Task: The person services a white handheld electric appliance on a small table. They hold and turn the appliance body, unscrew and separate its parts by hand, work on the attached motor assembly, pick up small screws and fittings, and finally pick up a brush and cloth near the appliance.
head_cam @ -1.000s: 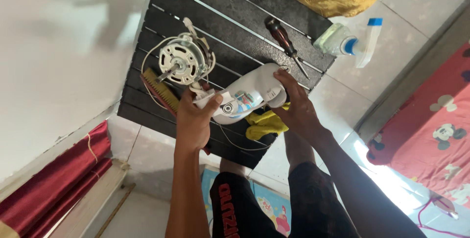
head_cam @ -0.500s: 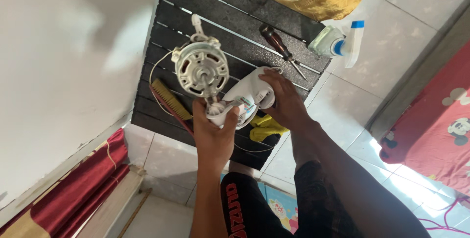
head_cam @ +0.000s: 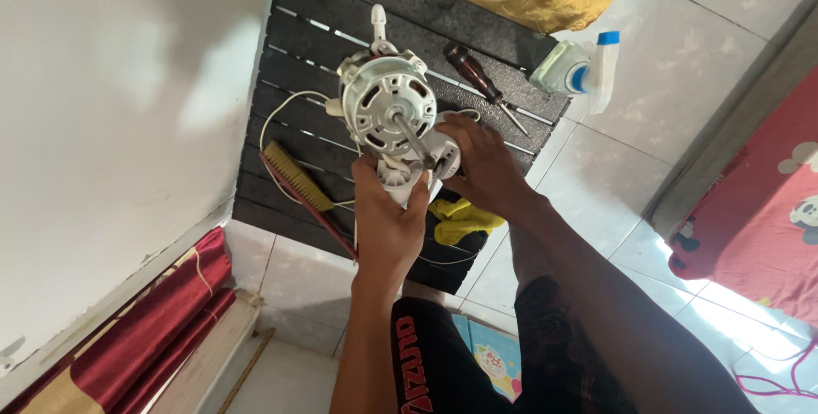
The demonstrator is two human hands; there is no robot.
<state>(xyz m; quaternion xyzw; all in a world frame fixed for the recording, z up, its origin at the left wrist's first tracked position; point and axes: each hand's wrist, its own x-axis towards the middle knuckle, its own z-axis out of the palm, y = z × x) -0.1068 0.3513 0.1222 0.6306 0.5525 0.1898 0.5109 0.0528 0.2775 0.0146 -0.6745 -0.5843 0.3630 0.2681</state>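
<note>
You've got the white fan motor (head_cam: pixel 388 116) lifted off the black slatted board (head_cam: pixel 324 48), shaft end facing the camera. Your left hand (head_cam: pixel 388 222) is wrapped around its lower white housing from below, thumb up near the shaft base. Your right hand (head_cam: pixel 481 167) is closed on the right side of the same housing, fingers curled at the shaft root. Thin white wire (head_cam: pixel 271 120) loops off the motor's left side. On the board: brush with a red handle (head_cam: pixel 298 184) left of your left hand, screwdriver (head_cam: pixel 481 86) just above your right, yellow cloth (head_cam: pixel 460 218) under your right wrist. Spray bottle (head_cam: pixel 579 69) lies on the floor tiles, just off the board's right edge.
</note>
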